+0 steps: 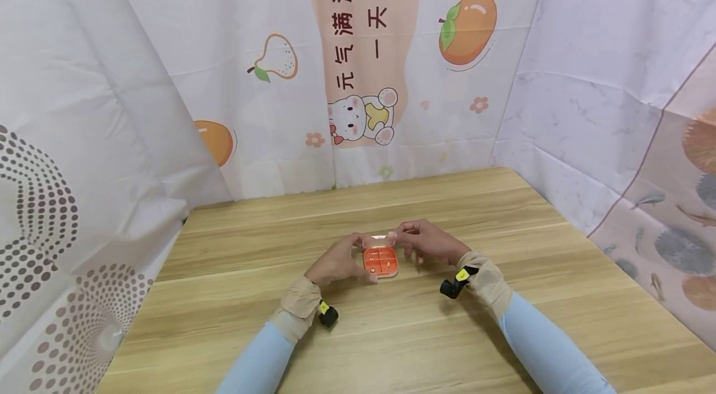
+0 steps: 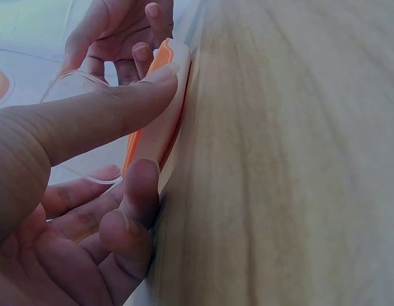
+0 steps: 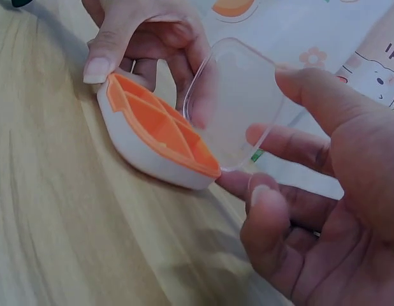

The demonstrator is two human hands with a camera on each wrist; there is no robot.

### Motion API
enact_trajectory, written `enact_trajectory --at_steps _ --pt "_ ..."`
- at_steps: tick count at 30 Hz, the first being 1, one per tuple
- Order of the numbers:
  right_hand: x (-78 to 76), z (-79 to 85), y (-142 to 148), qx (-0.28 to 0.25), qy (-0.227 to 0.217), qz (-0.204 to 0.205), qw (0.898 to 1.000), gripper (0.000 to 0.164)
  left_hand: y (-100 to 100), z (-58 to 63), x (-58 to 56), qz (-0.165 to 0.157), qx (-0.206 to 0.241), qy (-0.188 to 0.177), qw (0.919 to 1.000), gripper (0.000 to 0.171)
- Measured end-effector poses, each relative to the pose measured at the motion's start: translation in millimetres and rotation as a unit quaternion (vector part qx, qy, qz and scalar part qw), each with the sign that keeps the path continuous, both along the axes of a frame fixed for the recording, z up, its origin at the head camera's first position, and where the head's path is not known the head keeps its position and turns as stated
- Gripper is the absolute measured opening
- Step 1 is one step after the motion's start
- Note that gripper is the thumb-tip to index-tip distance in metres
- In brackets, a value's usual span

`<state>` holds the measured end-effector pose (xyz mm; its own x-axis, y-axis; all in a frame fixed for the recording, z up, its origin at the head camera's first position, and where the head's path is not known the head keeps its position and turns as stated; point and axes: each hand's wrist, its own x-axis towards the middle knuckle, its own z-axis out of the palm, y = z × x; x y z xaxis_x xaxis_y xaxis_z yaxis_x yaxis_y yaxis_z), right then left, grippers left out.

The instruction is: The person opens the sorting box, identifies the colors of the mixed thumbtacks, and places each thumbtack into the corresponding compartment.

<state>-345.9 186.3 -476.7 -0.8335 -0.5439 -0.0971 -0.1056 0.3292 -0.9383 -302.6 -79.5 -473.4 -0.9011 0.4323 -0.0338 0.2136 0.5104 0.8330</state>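
Observation:
A small pill box [image 1: 381,261] with a white shell and an orange divided insert sits on the table, its clear lid [image 3: 238,102] raised at the back. In the head view a few tiny pieces show in its compartments, too small to identify. My left hand [image 1: 337,261] grips the box from the left, thumb along the near side of the white shell [image 2: 165,124] and fingers towards the back. From the right, my right hand [image 1: 429,240] pinches the lid's edge between thumb and index finger, its other fingers loosely curled beside the box.
The wood-grain table [image 1: 235,319] extends around both arms. A printed curtain [image 1: 252,102] hangs along its back edge, and more hanging sheets [image 1: 604,102] flank the right and left. Each wrist carries a small black camera [image 1: 328,317].

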Motion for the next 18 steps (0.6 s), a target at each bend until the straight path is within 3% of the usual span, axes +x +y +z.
enact_trajectory --at_steps 9,18 --pt "3.3 0.3 1.7 0.016 0.039 0.009 0.999 0.039 0.9 1.4 -1.7 -0.011 0.006 0.001 0.9999 0.070" --pt "6.1 1.3 0.6 0.023 0.065 0.037 0.997 0.043 -1.4 1.2 -1.5 -0.010 -0.007 -0.008 0.9999 0.082"
